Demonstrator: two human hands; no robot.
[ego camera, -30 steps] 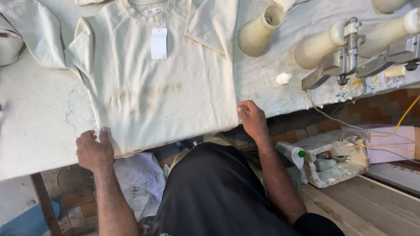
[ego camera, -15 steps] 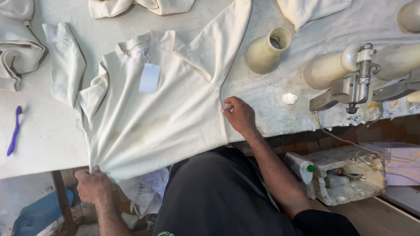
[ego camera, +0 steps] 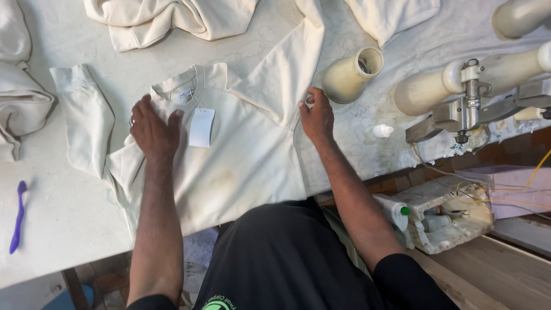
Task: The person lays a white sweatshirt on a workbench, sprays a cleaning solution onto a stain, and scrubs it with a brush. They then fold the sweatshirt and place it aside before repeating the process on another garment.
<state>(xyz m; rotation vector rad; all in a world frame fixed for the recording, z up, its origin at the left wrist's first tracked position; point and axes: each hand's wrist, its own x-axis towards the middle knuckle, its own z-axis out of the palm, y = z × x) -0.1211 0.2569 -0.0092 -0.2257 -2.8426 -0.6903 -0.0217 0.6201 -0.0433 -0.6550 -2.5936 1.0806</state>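
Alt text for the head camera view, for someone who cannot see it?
A person's left hand presses flat on the chest of a cream T-shirt spread on a white table, beside its white hang tag, while the right hand touches the shirt's side edge. A cream vase-shaped form and purple toothbrush lie nearby.

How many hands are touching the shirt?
2. The left hand lies flat on the cream shirt beside its white tag; the right hand presses the shirt's right edge.
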